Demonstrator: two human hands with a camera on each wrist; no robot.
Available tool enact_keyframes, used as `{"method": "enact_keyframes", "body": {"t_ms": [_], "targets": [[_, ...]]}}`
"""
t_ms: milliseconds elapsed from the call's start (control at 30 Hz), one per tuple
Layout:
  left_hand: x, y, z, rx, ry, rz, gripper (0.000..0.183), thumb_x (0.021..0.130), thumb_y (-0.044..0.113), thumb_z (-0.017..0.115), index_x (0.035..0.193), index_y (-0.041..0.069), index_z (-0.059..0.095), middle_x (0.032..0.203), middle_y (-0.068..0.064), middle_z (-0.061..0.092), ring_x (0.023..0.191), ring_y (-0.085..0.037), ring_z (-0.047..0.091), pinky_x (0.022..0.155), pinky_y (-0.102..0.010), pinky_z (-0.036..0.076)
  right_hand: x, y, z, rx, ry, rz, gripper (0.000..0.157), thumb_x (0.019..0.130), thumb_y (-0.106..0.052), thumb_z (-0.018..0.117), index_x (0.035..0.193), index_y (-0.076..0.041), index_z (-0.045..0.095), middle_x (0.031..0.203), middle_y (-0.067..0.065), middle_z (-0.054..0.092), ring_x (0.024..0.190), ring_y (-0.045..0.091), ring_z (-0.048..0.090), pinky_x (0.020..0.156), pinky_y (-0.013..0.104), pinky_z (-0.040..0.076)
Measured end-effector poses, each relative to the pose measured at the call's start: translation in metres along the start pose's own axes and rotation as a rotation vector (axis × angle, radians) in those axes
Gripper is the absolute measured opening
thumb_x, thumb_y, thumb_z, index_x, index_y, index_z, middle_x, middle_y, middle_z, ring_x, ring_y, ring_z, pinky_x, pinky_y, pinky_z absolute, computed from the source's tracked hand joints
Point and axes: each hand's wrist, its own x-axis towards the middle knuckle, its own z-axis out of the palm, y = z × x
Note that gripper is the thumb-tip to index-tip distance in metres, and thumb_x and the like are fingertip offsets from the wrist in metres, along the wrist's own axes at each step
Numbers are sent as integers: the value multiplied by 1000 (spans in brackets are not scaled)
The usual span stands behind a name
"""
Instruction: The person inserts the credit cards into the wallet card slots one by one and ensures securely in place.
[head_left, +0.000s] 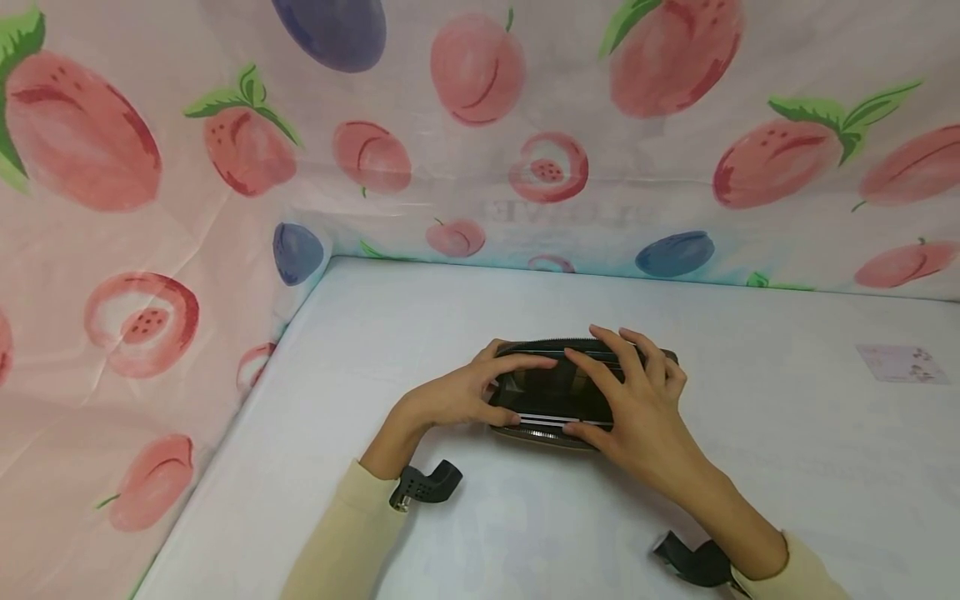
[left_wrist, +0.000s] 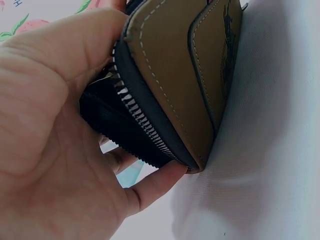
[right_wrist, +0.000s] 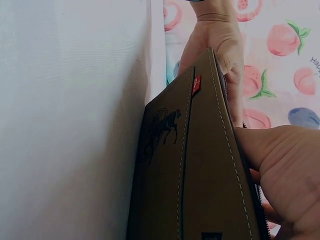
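A long brown zip-around wallet [head_left: 551, 437] stands unzipped on the table, its dark inside facing up. My left hand [head_left: 467, 392] grips the left end, thumb on the near rim and index finger reaching over the opening. Across the right part, my right hand [head_left: 643, 412] holds the wallet with its thumb at the near edge and fingers spread toward the far edge. The left wrist view shows the metal zipper teeth [left_wrist: 142, 120] along the parted side. In the right wrist view, a dark horse print [right_wrist: 165, 127] and a small red tag [right_wrist: 197, 85] mark the outer face.
A pale pink card with a floral print [head_left: 902, 364] lies on the white table [head_left: 787, 467] at the right. Fruit-patterned sheets [head_left: 465, 192] hang behind and along the left side. Black wrist cameras [head_left: 431, 483] sit on both wrists.
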Motion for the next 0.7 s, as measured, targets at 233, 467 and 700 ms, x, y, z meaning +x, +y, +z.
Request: {"method": "enact_keyframes", "body": {"t_ms": [233,467,700], "targets": [[-1,1,0,-16,-1,-11,72,81,13,72,143,36,44,136,-2,28,118,-18,38,90,-34,43,0,0,-1,-5,-7,10,84,62,-32,91,135,-14,53,148,15,28,133,42,16,87,67,16],[-1,-1,-1,-29,-12,-25,71,82,17,73,142,39,43,137,-2,27,119,-19,38,92,-36,41,-1,-1,-6,16,-18,-2,80,67,-31,88,136,-14,52,147,15,29,132,42,18,86,68,19],[-2,-2,-3,-38,-37,-33,70,84,23,73,143,43,41,136,-3,27,120,-20,36,93,-38,39,-2,21,-30,163,151,-43,57,93,-54,52,127,-8,60,133,15,49,120,38,38,94,51,29]]}}
